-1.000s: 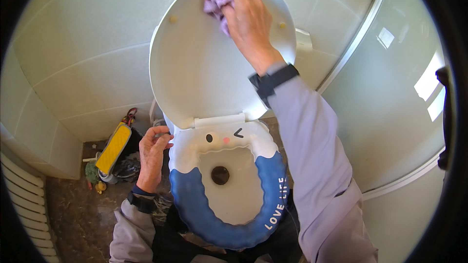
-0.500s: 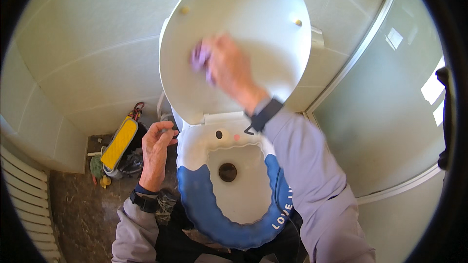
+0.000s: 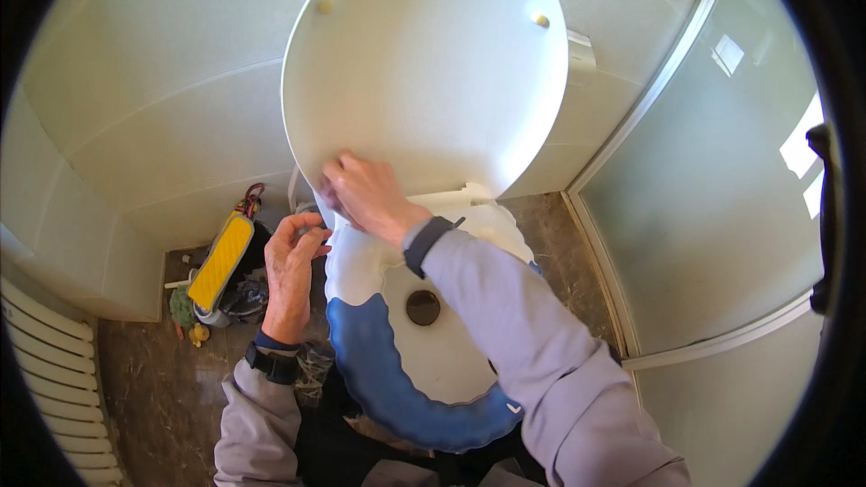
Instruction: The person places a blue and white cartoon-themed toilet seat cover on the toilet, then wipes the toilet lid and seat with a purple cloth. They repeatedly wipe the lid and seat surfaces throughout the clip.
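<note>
The white toilet lid (image 3: 428, 72) stands raised, its inner face toward me. My right hand (image 3: 365, 197) is closed against the lid's lower left part, near the hinge. The purple cloth seen in it earlier is now hidden behind the fingers. Below lies a blue and white padded seat cover (image 3: 368, 361) with a wavy rim, around the toilet bowl (image 3: 442, 356). My right forearm crosses over its right side. Beside the cover's left edge, my left hand (image 3: 290, 272) is raised with fingers bent and apart; nothing shows in it.
Left of the toilet, a yellow flat-headed brush or pad (image 3: 221, 263) leans by a dark bag (image 3: 248, 298) and small items. A white slatted radiator (image 3: 59, 379) runs along the left. A frosted shower screen (image 3: 695, 171) stands at the right. A white holder (image 3: 580, 52) sits on the wall.
My right hand has moved down and left across the lid, from its middle to near the hinge. The purple cloth has gone from sight behind it. My left hand is almost still.
</note>
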`<control>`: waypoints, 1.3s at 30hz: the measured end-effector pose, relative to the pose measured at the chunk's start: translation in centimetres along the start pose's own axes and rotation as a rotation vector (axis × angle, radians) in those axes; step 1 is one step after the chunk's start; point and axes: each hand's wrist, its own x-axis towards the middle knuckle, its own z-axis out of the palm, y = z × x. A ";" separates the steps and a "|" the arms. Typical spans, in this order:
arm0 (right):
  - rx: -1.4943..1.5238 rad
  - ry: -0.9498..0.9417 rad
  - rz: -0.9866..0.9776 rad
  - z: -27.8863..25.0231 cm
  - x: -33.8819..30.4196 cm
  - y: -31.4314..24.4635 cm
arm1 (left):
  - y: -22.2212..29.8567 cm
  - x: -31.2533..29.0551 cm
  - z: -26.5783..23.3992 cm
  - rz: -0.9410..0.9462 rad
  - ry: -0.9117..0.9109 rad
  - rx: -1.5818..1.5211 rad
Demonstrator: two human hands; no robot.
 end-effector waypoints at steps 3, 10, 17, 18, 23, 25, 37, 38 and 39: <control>0.124 -0.025 0.156 -2.7 0.5 1.1 | -0.1 0.0 -0.4 -0.022 -0.006 0.015; -0.035 0.273 -0.090 -2.8 2.6 -0.4 | -0.1 0.5 -0.3 0.006 -0.004 -0.020; 0.394 -0.049 0.287 -6.6 -4.2 4.7 | 0.1 0.3 -0.5 0.018 -0.005 -0.044; 0.297 0.068 0.243 -8.7 -3.1 5.6 | 0.1 0.2 -0.5 0.027 -0.009 -0.045; -0.088 0.650 -0.002 -19.2 4.6 10.3 | -0.1 0.2 -0.4 0.006 -0.046 -0.010; -0.256 0.634 0.118 -18.0 5.1 11.1 | -0.1 0.3 -0.3 0.007 -0.046 -0.023; -0.127 -0.165 0.258 -6.7 -3.6 6.4 | 0.2 0.1 -0.3 -0.006 -0.036 -0.021; -0.124 0.014 0.166 -7.8 -2.0 6.3 | 0.1 0.0 -0.3 -0.022 -0.025 -0.013; -0.128 0.164 0.103 -8.9 -0.5 6.5 | 0.0 0.0 -0.2 0.010 -0.023 -0.023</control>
